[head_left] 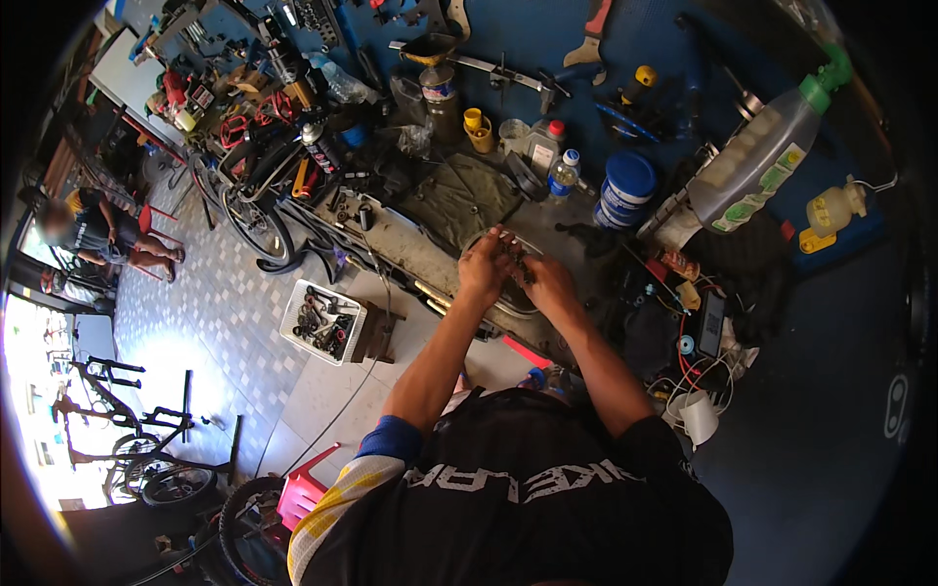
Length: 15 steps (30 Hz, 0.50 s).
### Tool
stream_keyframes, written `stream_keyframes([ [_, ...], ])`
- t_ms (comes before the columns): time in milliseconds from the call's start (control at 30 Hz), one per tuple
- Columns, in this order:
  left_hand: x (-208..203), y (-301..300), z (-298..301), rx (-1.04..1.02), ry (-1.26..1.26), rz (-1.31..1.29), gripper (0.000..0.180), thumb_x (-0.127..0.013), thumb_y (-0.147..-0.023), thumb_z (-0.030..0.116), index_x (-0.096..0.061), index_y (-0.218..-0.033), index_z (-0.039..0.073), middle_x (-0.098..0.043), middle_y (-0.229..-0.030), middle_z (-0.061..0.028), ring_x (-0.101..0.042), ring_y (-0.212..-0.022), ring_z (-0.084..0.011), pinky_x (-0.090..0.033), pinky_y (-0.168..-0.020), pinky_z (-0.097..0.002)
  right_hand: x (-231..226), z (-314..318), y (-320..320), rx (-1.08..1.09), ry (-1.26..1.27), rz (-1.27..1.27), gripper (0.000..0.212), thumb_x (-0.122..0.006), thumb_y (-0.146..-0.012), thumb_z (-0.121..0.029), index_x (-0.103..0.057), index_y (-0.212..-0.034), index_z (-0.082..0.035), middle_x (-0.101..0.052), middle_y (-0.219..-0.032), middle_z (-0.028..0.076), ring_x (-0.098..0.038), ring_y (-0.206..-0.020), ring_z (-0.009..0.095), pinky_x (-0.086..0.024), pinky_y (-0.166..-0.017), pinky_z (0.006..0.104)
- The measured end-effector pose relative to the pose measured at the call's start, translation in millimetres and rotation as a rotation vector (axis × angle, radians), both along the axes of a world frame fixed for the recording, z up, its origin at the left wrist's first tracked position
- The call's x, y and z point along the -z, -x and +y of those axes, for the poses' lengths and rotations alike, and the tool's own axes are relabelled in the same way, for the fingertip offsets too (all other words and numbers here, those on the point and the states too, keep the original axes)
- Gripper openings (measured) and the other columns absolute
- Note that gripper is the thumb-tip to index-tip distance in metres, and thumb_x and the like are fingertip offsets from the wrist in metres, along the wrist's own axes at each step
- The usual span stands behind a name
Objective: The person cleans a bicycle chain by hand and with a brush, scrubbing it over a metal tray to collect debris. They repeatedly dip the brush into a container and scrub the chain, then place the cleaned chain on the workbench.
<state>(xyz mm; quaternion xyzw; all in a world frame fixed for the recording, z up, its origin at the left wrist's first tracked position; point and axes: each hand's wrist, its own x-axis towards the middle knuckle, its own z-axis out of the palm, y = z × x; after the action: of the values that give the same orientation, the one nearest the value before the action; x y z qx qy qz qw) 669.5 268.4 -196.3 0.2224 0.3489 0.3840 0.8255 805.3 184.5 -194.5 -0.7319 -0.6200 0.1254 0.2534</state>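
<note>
Both hands are meeting over the middle of the cluttered desk (430, 256), close together and nearly touching. The left hand (486, 266) is curling its fingers around a small dark part (515, 256), and the right hand (549, 285) is pinching the same part from the other side. So each grip is clenching on the part, which is sitting in the air just above the desk, between the two sets of fingertips. What kind of part it is cannot be told; it is too small and dark.

Under the hands a thin metal rim (508, 311) is lying on the desk. Behind them a grey rag (459, 200) is spreading over the desk. Just beyond that a small water bottle (564, 174) with a blue cap is standing beside a blue-lidded tub (625, 190). A large clear bottle (762, 156) with a green top is leaning to the right of the tub. A phone (711, 324) is lying among cables at the right of the desk.

On the tiled floor to the left a white crate (324, 320) of dark metal parts is sitting beside a small wooden stool (376, 332). A bicycle wheel (256, 223) is leaning against the desk's far left end. Another person (103, 234) is sitting well apart at the far left.
</note>
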Motion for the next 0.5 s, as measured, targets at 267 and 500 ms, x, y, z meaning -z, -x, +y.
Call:
stream_keyframes([
  [267, -2.4, 2.1, 20.1, 0.078, -0.050, -0.013, 0.035, -0.059, -0.107, 0.036, -0.062, -0.127, 0.007, -0.068, -0.120, -0.0093, -0.068, -0.109, -0.0254, -0.055, -0.083, -0.0395, 31.4, -16.0, -46.3, -0.085, -0.073, 0.290, 0.023, -0.077, -0.086, -0.014, -0.069, -0.107, -0.009, -0.071, -0.099, 0.018, -0.070, -0.094, 0.041, -0.054, -0.075, 0.0459],
  [500, -4.8, 2.1, 26.9, 0.027, -0.021, 0.002, 0.040, -0.054, -0.109, 0.041, -0.063, -0.120, 0.004, -0.070, -0.117, -0.0092, -0.066, -0.091, -0.0186, -0.054, -0.076, -0.0373, -108.3, 9.1, 6.7, -0.126, -0.245, 0.488, 0.029, -0.075, -0.089, -0.012, -0.064, -0.115, -0.005, -0.072, -0.103, 0.020, -0.071, -0.095, 0.040, -0.055, -0.078, 0.0421],
])
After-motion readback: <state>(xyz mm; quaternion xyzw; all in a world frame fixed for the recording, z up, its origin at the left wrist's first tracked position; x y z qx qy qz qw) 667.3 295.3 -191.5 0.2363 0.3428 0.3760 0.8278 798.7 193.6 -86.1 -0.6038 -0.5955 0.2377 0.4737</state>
